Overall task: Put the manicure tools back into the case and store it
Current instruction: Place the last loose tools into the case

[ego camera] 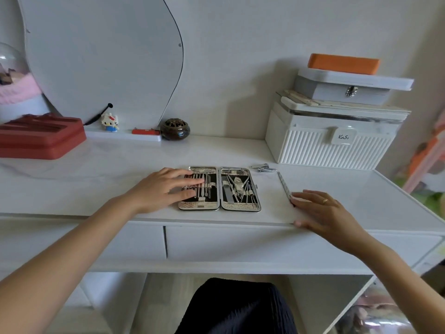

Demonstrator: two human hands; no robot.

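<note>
The manicure case [219,206] lies open and flat on the white desk [120,165], with several metal tools strapped in both halves. My left hand [166,188] rests with straight fingers on the case's left half. To the right of the case lies a long metal nail file [283,183]; the fingertips of my right hand [320,212] touch its near end, and the thumb sits at the desk's front edge. A nail clipper [262,167] lies loose behind the file, beyond the case's right corner.
A white ribbed storage box [332,145] with a grey box [346,89] and an orange block [343,63] stacked on it stands at the back right. A red tray [41,137], a small figurine [110,122] and a dark round pot [175,129] sit along the back. Drawer fronts [228,242] lie below the desk edge.
</note>
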